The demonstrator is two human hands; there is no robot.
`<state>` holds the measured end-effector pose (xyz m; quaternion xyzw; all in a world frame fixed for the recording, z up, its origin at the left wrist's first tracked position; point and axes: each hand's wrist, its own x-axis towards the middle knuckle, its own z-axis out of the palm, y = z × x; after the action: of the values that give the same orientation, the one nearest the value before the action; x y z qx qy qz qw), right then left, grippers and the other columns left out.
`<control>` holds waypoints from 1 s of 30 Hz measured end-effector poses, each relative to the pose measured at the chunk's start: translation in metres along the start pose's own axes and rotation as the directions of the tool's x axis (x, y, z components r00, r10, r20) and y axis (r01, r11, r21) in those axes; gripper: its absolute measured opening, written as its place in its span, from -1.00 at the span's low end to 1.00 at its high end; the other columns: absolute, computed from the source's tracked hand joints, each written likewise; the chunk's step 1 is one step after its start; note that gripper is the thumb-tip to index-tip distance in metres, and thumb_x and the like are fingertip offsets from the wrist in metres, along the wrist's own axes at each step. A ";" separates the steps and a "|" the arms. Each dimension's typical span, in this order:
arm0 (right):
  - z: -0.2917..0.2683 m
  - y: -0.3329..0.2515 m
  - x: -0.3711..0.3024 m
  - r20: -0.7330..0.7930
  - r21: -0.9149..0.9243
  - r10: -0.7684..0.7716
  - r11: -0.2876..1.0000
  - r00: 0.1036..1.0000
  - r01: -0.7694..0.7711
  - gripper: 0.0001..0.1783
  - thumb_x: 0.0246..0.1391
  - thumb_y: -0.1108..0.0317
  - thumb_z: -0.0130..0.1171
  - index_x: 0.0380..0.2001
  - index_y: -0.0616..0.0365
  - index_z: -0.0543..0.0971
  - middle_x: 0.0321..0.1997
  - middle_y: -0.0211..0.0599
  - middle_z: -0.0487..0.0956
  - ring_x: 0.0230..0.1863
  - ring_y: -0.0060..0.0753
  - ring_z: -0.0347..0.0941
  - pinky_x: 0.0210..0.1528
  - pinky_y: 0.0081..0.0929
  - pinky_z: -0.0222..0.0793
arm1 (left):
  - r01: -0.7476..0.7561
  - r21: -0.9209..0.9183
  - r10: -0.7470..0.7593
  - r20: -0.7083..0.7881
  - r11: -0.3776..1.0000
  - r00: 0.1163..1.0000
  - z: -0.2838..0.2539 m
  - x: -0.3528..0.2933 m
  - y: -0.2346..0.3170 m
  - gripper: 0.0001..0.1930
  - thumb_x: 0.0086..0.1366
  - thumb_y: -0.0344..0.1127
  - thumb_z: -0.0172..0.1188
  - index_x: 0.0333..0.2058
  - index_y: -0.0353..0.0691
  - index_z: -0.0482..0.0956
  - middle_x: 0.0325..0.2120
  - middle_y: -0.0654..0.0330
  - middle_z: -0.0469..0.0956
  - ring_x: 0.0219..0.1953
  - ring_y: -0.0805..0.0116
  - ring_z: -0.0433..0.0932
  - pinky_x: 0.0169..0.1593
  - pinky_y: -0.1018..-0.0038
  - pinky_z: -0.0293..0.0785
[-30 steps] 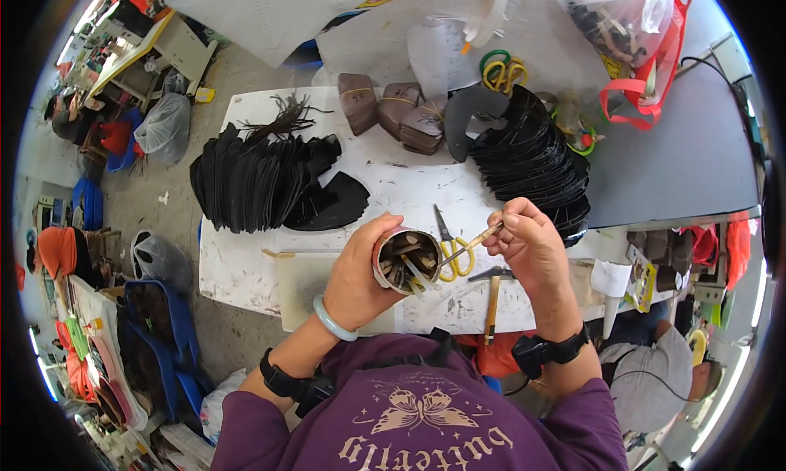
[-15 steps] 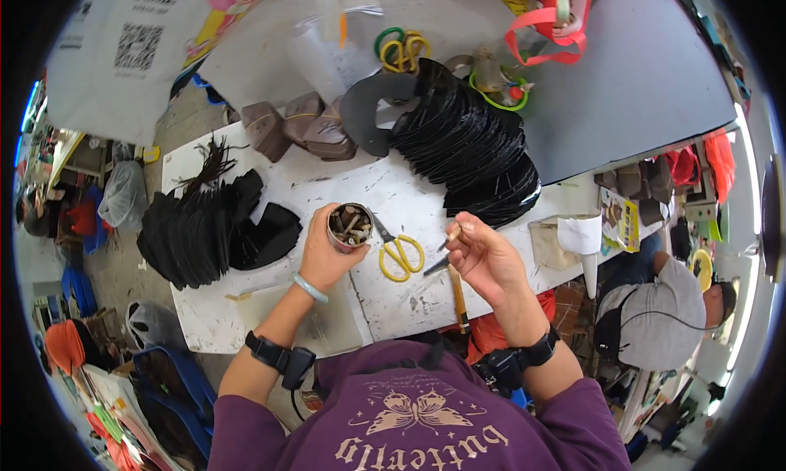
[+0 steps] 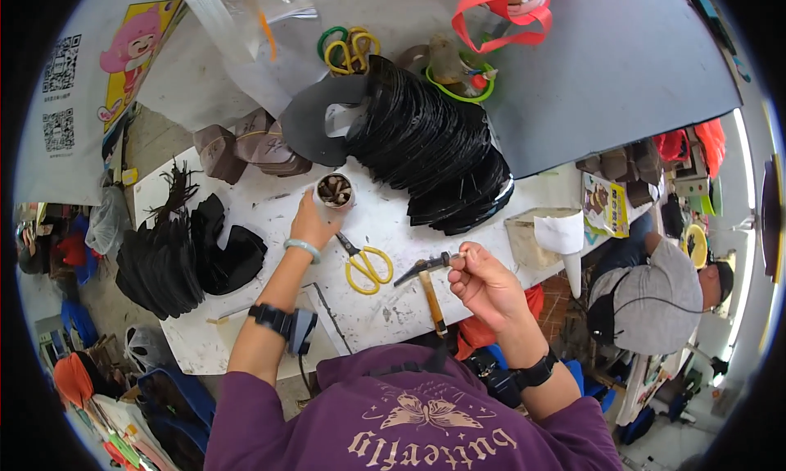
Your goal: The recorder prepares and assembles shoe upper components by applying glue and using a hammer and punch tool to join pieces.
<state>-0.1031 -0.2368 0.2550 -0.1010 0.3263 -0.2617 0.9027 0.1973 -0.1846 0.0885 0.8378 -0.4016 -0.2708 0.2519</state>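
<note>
My left hand (image 3: 318, 222) is wrapped round a small cup (image 3: 345, 202) full of short brown and pale stubs, at the middle of the white table. In a pinch, my right hand (image 3: 490, 287) holds a small pale stub (image 3: 459, 256) between thumb and fingertips; its exact kind is hard to make out. Just beyond those fingertips lies a hammer with a dark head and a wooden handle (image 3: 431, 301). Yellow-handled scissors (image 3: 370, 269) rest between my hands, close to the cup.
A long fanned stack of black curved pieces (image 3: 434, 135) lies beyond my hands. More black pieces (image 3: 164, 262) are at the left, with brown bundles (image 3: 266, 143) behind. A green basket (image 3: 485, 90) stands at the back. Another person (image 3: 655, 299) sits at the right.
My left hand has moved the cup away from me, past the scissors. My right hand still pinches the small stub. The view has shifted, so the table's things appear farther left.
</note>
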 end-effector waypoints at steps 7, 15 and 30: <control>0.049 0.003 0.033 0.172 -0.819 0.032 0.561 0.985 0.125 -0.89 0.13 0.39 0.08 -0.33 0.21 0.50 -0.39 -0.38 0.54 -0.35 -0.59 0.48 -0.30 -0.65 0.37 | 0.473 -0.606 0.270 0.753 0.640 0.601 -0.108 -0.117 0.080 -0.60 0.37 -0.11 -0.08 -0.07 -0.35 0.49 -0.26 0.14 0.58 -0.31 0.48 0.54 -0.20 0.54 0.47; 0.134 0.024 0.092 0.557 -0.764 0.355 -0.137 0.751 0.631 -0.82 -0.01 0.40 0.19 -0.32 0.23 0.52 -0.40 -0.28 0.55 -0.41 -0.48 0.47 -0.32 -0.53 0.38 | 0.522 -0.725 0.285 0.670 0.449 0.685 -0.137 -0.181 0.052 -0.76 0.30 -0.35 0.06 -0.15 -0.40 0.52 -0.37 0.16 0.58 -0.36 0.47 0.53 -0.27 0.58 0.45; 0.203 0.001 0.271 0.645 0.090 0.503 -0.797 0.575 0.597 -0.69 -0.24 0.57 -0.02 -0.35 0.09 0.58 -0.35 -0.22 0.45 -0.17 -0.08 0.43 -0.16 -0.27 0.38 | 0.042 -0.981 -0.266 0.093 -0.191 0.960 -0.171 -0.316 -0.013 -0.81 0.25 -0.44 0.08 -0.16 -0.19 0.38 -0.34 0.14 0.52 -0.34 0.33 0.55 -0.30 0.53 0.49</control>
<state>0.2038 -0.3794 0.2654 -0.9980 -0.0612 -0.0052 -0.0151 0.1488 0.1139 0.2837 0.4062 0.0732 -0.4465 0.7939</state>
